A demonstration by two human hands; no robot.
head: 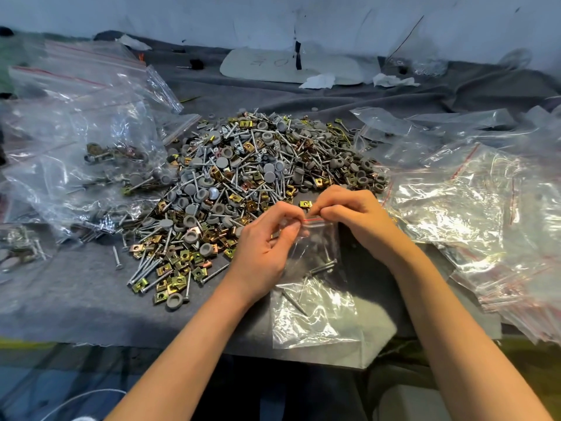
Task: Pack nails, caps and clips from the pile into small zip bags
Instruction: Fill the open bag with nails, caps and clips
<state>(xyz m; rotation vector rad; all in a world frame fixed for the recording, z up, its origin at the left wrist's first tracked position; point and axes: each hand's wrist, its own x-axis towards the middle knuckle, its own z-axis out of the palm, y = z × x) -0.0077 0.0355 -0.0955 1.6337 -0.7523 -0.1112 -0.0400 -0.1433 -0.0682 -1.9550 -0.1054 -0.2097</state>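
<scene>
As my left hand and right hand pinch the bag by its zip edge, limp, likely slippery film sags below my fingers.

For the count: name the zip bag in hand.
The small bag at front centre: left hand and right hand pinch its red-lined top; the other bags lie untouched.

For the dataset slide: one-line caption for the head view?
Bare left hand and right hand pinch the zip bag at its top, beside the pile.
</scene>
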